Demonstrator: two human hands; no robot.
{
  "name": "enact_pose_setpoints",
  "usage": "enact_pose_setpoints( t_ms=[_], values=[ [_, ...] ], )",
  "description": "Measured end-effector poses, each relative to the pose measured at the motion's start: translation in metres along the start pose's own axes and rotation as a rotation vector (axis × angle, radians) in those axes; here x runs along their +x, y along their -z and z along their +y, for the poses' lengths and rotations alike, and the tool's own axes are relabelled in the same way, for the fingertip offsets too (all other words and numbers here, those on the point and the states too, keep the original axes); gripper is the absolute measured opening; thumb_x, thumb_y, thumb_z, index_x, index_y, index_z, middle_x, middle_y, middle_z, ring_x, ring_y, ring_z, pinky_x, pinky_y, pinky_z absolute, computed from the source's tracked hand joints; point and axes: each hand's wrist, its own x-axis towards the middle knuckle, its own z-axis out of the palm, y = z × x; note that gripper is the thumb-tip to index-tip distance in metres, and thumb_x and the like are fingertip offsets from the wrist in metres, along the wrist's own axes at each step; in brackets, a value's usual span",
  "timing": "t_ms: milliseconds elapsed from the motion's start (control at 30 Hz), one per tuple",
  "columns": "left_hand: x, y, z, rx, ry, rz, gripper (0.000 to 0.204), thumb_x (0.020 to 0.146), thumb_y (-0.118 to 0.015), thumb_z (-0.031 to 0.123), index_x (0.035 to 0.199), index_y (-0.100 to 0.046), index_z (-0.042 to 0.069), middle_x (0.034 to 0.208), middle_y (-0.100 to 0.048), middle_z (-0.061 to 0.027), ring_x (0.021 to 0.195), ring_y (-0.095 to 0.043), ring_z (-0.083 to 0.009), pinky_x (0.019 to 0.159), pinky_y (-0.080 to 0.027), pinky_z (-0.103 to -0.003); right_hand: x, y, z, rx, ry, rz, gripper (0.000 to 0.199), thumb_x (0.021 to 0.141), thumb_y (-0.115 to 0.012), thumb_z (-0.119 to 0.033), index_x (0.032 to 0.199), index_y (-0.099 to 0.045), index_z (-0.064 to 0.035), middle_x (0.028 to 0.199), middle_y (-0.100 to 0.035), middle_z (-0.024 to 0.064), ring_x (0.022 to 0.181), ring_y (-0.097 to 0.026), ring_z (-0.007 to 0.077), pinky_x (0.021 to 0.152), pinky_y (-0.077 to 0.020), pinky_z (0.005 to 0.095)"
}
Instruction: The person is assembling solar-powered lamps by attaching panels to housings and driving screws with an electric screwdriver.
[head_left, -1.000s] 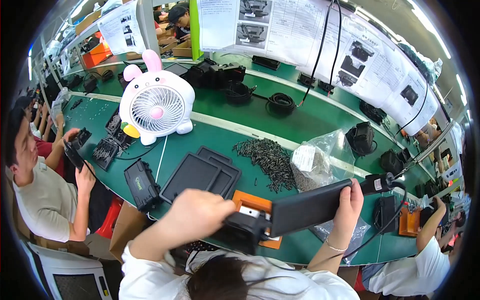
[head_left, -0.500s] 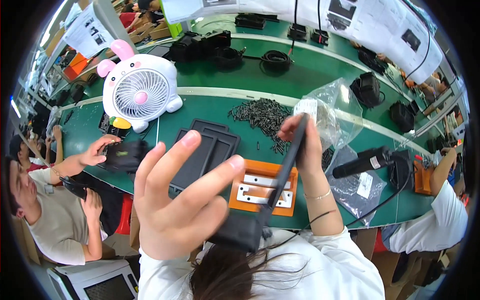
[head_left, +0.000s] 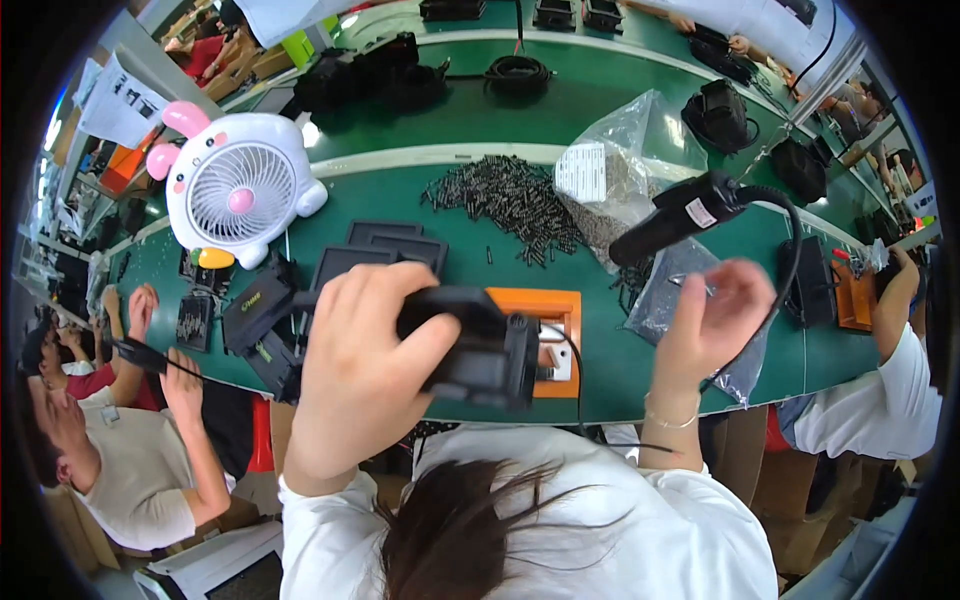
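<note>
My left hand (head_left: 360, 365) is wrapped round a black plastic housing (head_left: 485, 355), holding it above the near edge of the bench. A thin black cable (head_left: 580, 385) hangs from the housing's right end. Behind it, partly covered, lies an orange fixture (head_left: 535, 296) with a white metal insert (head_left: 556, 358). My right hand (head_left: 715, 320) is raised to the right, fingers apart and slightly blurred, with nothing visible in it. Just above that hand is a black cylindrical power screwdriver (head_left: 670, 218) on a cord.
Black trays (head_left: 375, 245) lie left of a heap of dark screws (head_left: 505, 205). A clear bag of screws (head_left: 600, 190) and a grey plastic bag (head_left: 680, 290) lie to the right. A white rabbit-shaped fan (head_left: 240, 185) stands far left. Co-workers sit on both sides.
My left hand, spread before, now grips the housing. My right hand has let go of the long black piece and moved right, near the screwdriver. The view has shifted slightly.
</note>
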Motion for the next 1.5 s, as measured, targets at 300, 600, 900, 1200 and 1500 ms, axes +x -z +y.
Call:
enact_pose_setpoints(
  t_ms=[300, 600, 900, 1200, 1500],
  values=[
    [0.003, -0.101, 0.031, 0.251, -0.244, 0.005, 0.016, 0.069, -0.063, 0.016, 0.081, -0.060, 0.007, 0.109, -0.055, -0.0157, 0.096, -0.053, -0.0303, 0.089, -0.042, -0.045, 0.027, -0.038, 0.021, 0.174, -0.228, -0.060, 0.062, 0.080, -0.074, -0.003, 0.130, -0.037, 0.0005, 0.109, -0.056, 0.0096, 0.092, -0.056, 0.0134, 0.084, -0.0486, 0.0295],
    [0.001, -0.105, 0.029, 0.214, -0.230, -0.008, 0.014, 0.072, -0.062, 0.018, 0.078, -0.062, 0.005, 0.103, -0.054, -0.0119, 0.088, -0.049, -0.0266, 0.080, -0.041, -0.040, 0.051, -0.015, -0.042, 1.043, -0.293, -0.357, 0.065, 0.077, -0.083, -0.023, 0.125, -0.044, -0.0051, 0.084, -0.058, 0.0124, 0.068, -0.059, 0.0236, 0.059, -0.0508, 0.0338],
    [0.000, -0.106, 0.031, 0.195, -0.205, -0.001, 0.013, 0.069, -0.062, 0.017, 0.077, -0.058, 0.007, 0.105, -0.056, -0.0133, 0.091, -0.054, -0.0287, 0.083, -0.043, -0.042, 0.039, -0.023, -0.045, 0.952, -0.246, -0.441, 0.063, 0.077, -0.084, -0.025, 0.117, -0.040, -0.0032, 0.081, -0.057, 0.0117, 0.065, -0.058, 0.0204, 0.059, -0.0509, 0.0322],
    [-0.002, -0.110, 0.031, 0.226, -0.208, 0.093, 0.013, 0.067, -0.062, 0.017, 0.075, -0.059, 0.007, 0.105, -0.058, -0.0124, 0.090, -0.055, -0.0283, 0.083, -0.044, -0.043, 0.028, -0.025, -0.059, 0.699, -0.266, -0.193, 0.041, 0.089, -0.067, -0.025, 0.117, -0.047, -0.0022, 0.085, -0.057, 0.0124, 0.070, -0.057, 0.0202, 0.066, -0.0496, 0.0334],
    [-0.005, -0.067, 0.027, 0.031, -0.209, 0.443, 0.016, 0.073, -0.069, 0.013, 0.087, -0.064, 0.005, 0.093, -0.056, -0.0064, 0.080, -0.056, -0.0212, 0.064, -0.047, -0.033, 0.058, 0.052, -0.029, 0.049, 0.228, 0.419, 0.024, 0.092, -0.056, -0.015, 0.101, -0.054, 0.0074, 0.103, -0.057, 0.0164, 0.093, -0.055, 0.0237, 0.079, -0.0467, 0.0313]
  ],
)
